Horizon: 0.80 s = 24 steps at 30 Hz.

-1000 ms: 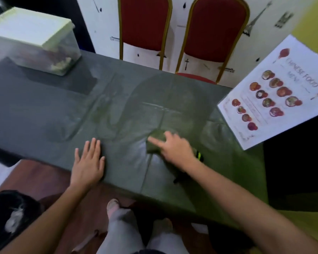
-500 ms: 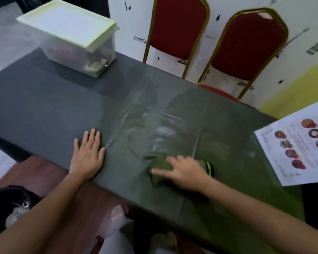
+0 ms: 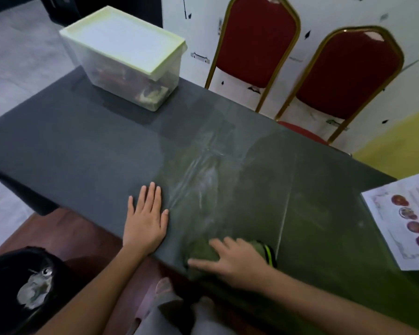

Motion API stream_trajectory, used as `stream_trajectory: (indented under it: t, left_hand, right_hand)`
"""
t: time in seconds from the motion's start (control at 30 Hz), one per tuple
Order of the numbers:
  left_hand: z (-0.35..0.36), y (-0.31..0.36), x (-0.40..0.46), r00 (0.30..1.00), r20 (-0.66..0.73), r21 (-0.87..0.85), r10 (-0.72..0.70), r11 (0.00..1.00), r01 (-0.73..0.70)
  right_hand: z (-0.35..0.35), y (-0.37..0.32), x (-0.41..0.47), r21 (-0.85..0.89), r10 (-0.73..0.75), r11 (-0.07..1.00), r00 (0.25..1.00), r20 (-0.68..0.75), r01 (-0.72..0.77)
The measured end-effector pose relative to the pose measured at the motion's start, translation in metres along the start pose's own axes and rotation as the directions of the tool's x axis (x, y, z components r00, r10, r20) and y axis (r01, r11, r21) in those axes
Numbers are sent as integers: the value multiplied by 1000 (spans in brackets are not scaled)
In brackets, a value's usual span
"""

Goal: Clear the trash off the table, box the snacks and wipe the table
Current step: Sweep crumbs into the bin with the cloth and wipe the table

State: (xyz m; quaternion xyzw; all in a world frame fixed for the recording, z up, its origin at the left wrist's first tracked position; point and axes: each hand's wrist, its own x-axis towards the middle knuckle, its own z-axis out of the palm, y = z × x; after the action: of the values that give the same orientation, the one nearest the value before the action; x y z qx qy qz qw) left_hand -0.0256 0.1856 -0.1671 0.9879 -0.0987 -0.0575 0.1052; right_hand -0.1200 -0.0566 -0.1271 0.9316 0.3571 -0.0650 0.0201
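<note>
My right hand (image 3: 237, 264) presses flat on a dark green cloth (image 3: 201, 252) at the near edge of the dark table (image 3: 82, 151). Wet streaks shine on the tabletop just beyond the cloth. My left hand (image 3: 145, 221) lies flat and open on the table, to the left of the cloth, holding nothing. A clear plastic box (image 3: 131, 61) with a pale green lid shut on it stands at the far left of the table, with snacks visible inside.
A printed food menu sheet (image 3: 404, 221) lies at the table's right end. Two red chairs (image 3: 257, 42) with gold frames stand behind the table against the wall. A black trash bin (image 3: 17, 291) with crumpled paper in it sits on the floor at the lower left.
My right hand has slid the cloth toward the near edge of the table. My left hand stays planted in place. The view has shifted left, showing more of the box.
</note>
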Motion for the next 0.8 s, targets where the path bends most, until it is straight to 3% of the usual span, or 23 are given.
stream_trajectory:
  t: [0.07,0.13,0.23,0.3,0.37,0.47,0.57,0.63,0.7,0.8]
  left_hand:
    - [2,-2,0,1000,2,-2,1,1000,-1]
    - [5,-3,-2,1000,-6,7,-2,1000,2]
    - [3,-3,-1,1000,2,30,-3,1000,3]
    - [0,-2,-1,1000,25,23,0,1000,0]
    - [-5,-5,3,1000,27,11,-4,1000,3]
    - [-11,-19,17,990,-19,-43,-137,990,136]
    - [-17,-38,39,960,-69,-32,-272,962,270]
    - [-17,-49,48,952,-58,-8,-301,954,301]
    - [-15,-54,48,951,-59,12,-302,953,303]
    - [-15,-55,46,955,-61,20,-292,956,293]
  right_hand:
    - [-1,59,28,-32,134,990,983,-127,-139]
    - [-7,118,55,-18,391,916,901,-188,-401]
    - [-17,167,86,75,704,710,704,-98,-700]
    - [-24,160,98,138,755,655,653,-61,-743]
    - [-21,126,96,148,652,756,753,-85,-638]
    - [-5,33,63,175,337,932,937,-89,-318]
    - [-3,-1,45,171,6,985,1000,9,-8]
    - [-8,42,69,96,20,995,998,-58,-15]
    - [-10,110,109,74,199,979,967,-157,-190]
    - [-24,186,156,85,481,877,868,-122,-474]
